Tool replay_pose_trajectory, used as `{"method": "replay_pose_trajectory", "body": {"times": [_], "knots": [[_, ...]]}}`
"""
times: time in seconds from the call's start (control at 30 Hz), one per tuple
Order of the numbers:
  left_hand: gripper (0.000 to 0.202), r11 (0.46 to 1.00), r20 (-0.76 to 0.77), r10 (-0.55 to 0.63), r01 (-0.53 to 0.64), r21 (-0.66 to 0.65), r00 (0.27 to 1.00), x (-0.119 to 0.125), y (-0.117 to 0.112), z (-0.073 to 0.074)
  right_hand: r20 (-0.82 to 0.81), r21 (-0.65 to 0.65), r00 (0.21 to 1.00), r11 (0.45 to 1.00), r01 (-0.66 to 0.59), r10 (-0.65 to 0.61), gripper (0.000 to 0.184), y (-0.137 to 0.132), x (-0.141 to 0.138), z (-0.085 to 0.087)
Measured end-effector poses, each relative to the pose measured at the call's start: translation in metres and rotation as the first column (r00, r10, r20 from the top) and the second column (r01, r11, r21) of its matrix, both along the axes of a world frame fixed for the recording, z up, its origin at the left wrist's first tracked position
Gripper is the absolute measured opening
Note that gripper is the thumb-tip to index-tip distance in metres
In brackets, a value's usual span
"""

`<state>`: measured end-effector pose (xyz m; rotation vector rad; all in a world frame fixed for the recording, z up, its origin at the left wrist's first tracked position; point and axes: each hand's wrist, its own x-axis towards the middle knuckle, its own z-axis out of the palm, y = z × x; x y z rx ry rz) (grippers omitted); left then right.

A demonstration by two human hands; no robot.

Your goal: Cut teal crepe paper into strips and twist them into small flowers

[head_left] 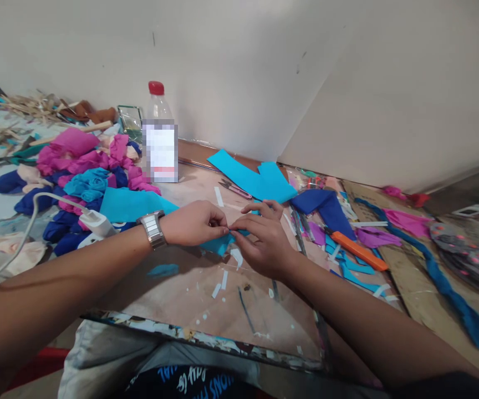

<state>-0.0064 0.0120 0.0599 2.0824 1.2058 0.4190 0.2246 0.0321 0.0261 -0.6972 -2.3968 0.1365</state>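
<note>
The step in hand looks like fine fingertip work on a bright blue piece, which sits between the two hands, over the near part of the surface. The left hand seems to have its grip pinched on it; the right hand meets it there, its grip's closure hard to tell. The next move, I judge, calls for light, steady fingertip pressure

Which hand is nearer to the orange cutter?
Right. The right hand is left of the orange cutter; the left hand is farther left, past the right hand.
</note>
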Motion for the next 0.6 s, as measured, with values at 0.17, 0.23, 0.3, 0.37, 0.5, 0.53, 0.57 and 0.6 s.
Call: {"method": "replay_pose_trajectory", "body": {"times": [0.17,0.23,0.3,0.37,0.5,0.53,0.57,0.6], "knots": [[0.027,0.984,-0.037,0.015,-0.008,0.177,0.999,0.004,-0.006,-0.001,-0.020,-0.029,0.999,0.999,0.032,-0.033,0.008,0.000,0.000,-0.001],[0.026,0.970,-0.063,0.018,-0.002,0.244,0.998,0.005,-0.008,-0.002,-0.016,-0.041,0.999,0.998,0.047,-0.048,0.007,0.000,-0.001,-0.001],[0.026,0.947,-0.118,0.036,0.004,0.320,0.992,0.007,-0.009,-0.003,-0.016,-0.056,0.998,0.997,0.057,-0.058,0.007,-0.001,-0.001,-0.001],[0.028,0.921,-0.191,0.058,0.021,0.389,0.980,0.008,-0.010,-0.004,-0.016,-0.076,0.998,0.995,0.060,-0.062,0.006,-0.001,-0.001,0.000],[0.029,0.884,-0.303,0.065,0.085,0.459,0.951,0.011,-0.012,-0.006,-0.014,-0.105,0.999,0.993,0.050,-0.051,0.005,-0.001,-0.002,0.001],[0.029,0.876,-0.324,0.059,0.106,0.471,0.944,0.012,-0.012,-0.006,-0.009,-0.113,0.999,0.992,0.048,-0.049,0.006,-0.002,-0.002,0.001],[0.029,0.867,-0.346,0.054,0.128,0.481,0.937,0.013,-0.012,-0.006,-0.001,-0.120,0.999,0.992,0.045,-0.046,0.007,-0.002,-0.002,0.001],[0.028,0.860,-0.369,0.050,0.148,0.489,0.928,0.013,-0.012,-0.006,0.011,-0.127,0.999,0.991,0.042,-0.041,0.008,-0.002,-0.002,0.002]]}}
